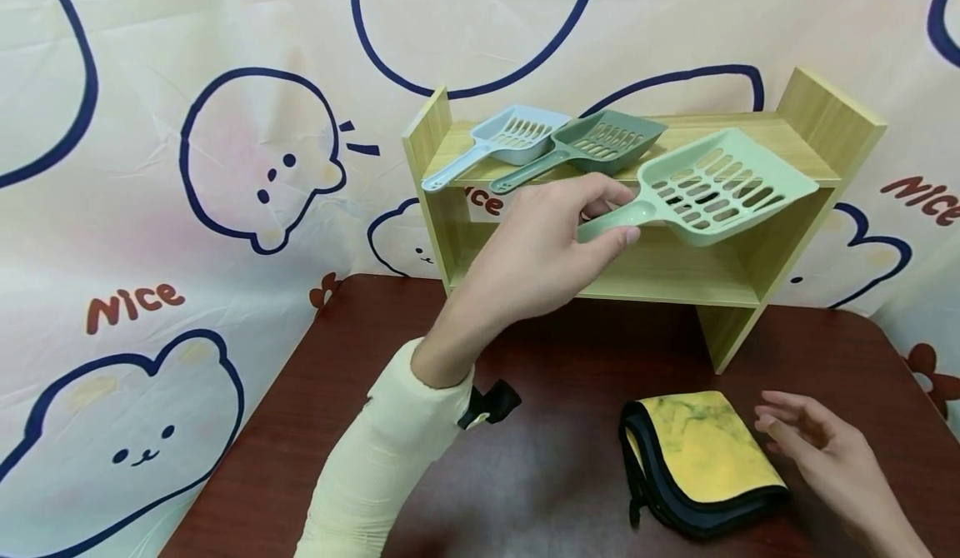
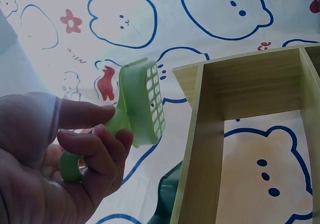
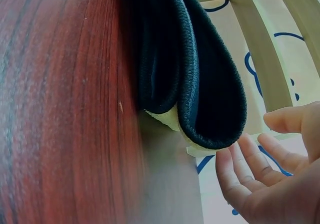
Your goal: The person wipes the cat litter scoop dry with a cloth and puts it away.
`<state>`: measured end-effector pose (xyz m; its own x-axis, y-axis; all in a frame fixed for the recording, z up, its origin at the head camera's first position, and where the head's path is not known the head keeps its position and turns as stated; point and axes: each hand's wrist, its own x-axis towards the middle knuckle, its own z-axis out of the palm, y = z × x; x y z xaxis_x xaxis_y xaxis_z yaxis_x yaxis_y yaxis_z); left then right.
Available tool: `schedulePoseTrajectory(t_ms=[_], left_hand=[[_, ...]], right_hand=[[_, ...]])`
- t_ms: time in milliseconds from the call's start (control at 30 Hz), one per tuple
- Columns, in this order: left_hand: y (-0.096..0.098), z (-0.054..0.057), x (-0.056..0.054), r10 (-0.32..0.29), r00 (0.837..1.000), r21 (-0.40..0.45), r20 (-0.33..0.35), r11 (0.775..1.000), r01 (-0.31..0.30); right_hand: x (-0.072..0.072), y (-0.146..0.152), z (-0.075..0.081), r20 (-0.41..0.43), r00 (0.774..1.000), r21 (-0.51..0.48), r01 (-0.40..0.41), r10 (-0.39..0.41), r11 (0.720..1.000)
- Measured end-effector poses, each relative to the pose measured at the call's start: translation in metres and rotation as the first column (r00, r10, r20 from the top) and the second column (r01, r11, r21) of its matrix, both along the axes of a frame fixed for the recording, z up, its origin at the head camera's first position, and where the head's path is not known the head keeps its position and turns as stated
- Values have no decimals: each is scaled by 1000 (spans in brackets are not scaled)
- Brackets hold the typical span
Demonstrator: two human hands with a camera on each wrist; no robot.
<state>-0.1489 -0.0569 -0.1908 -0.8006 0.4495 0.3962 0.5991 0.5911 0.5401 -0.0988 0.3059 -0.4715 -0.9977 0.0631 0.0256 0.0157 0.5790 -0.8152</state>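
My left hand (image 1: 543,246) grips the handle of a light green slotted litter scoop (image 1: 731,187), holding it up in front of the shelf's top board. In the left wrist view, fingers and thumb curl round the green scoop (image 2: 137,104), whose handle end shows beneath the fingers. A blue litter scoop (image 1: 517,133) and a dark green litter scoop (image 1: 603,141) lie side by side on the top board, handles toward me. My right hand (image 1: 832,458) is beside a folded yellow cloth with dark edging (image 1: 712,445), fingers relaxed and holding nothing.
The small wooden shelf (image 1: 675,271) stands at the back of the dark red table (image 1: 540,458), with raised side panels at both ends. Behind it hangs a backdrop printed with cartoon bears (image 1: 262,166). A black strap (image 1: 491,404) sticks out at my left sleeve.
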Motion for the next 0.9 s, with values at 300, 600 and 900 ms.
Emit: schedulePoseTrajectory(t_ms=[300,600,900], left_hand=[[23,13,-16,77,996,-51,43,996,-75],[47,18,-35,131,990,-75,61,989,-126],[64,16,-46,192,979,-117,72,976,-183]], right_hand=[[0,-1,1,19,1000,9,14,-14,1000],[1,0,1,18,999,9,33,-33,999],[2,2,-1,38,999,-20,30,-30,999]])
